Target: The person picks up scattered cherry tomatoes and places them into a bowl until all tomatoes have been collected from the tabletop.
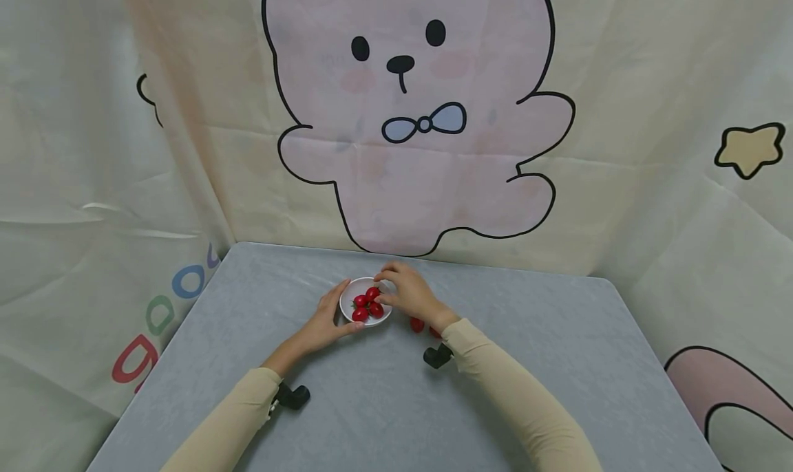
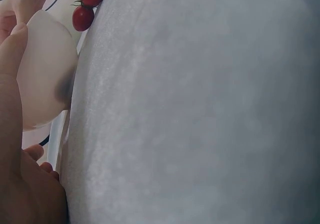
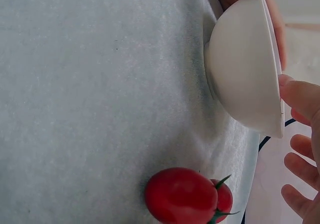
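A small white bowl (image 1: pixel 349 314) stands on the table with several red cherry tomatoes (image 1: pixel 360 315) inside. My left hand (image 1: pixel 322 326) grips its left side, thumb at the near rim and fingers around the far side. From the right, my right hand (image 1: pixel 409 292) reaches over the bowl. Its thumb (image 3: pixel 299 95) is right at the rim in the right wrist view, the other fingers spread apart, with no tomato showing between them. Two more cherry tomatoes (image 3: pixel 181 195) lie on the table beneath the right wrist, green stems on them.
A grey cloth covers the table (image 1: pixel 372 403). Behind it hangs a pale curtain (image 1: pixel 235 148) printed with a pink bear, and similar cloth hangs on both sides. A black wrist mount (image 1: pixel 438 356) sits under the right sleeve, another (image 1: pixel 294 396) by the left.
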{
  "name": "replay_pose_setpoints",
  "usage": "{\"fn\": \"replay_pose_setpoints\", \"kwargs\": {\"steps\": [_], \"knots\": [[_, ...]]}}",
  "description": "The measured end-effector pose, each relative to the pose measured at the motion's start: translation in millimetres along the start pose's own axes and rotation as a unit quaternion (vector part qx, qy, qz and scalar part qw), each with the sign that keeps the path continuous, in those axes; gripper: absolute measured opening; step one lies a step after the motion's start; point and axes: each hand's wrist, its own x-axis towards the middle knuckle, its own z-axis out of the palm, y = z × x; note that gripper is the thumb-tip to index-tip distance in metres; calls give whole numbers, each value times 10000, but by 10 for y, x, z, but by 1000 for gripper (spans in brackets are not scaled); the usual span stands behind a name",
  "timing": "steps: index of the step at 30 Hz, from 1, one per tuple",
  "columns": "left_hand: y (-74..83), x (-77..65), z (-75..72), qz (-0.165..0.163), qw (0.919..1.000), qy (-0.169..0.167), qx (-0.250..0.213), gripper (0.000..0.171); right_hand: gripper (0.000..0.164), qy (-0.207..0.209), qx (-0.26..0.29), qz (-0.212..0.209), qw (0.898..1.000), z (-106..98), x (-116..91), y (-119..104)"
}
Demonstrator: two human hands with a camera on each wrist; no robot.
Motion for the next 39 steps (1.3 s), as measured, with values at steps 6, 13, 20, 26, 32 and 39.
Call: {"fn": "replay_pose_setpoints", "kwargs": {"steps": [6, 13, 20, 26, 32, 39], "knots": [[-7, -3, 4, 3, 10000, 23, 6, 103, 39, -38, -2, 96, 9999, -41, -18, 30], [-7, -9, 9, 70, 9999, 110, -1, 104, 40, 176, 23, 129, 9998, -154, -36, 88], [0, -13, 6, 14, 9999, 92, 38, 103, 42, 136, 111, 271, 9995, -235, -94, 123], [-4, -7, 12, 54, 9999, 141, 45, 104, 41, 232, 125, 274, 9993, -272, -165, 230], [-4, -12, 7, 113, 9998, 184, -1, 104, 41, 341, 249, 393, 9983, -356, -259, 315], [2, -9, 9, 48, 9999, 133, 15, 103, 41, 263, 267, 708, 9968, -421, -418, 431]]}}
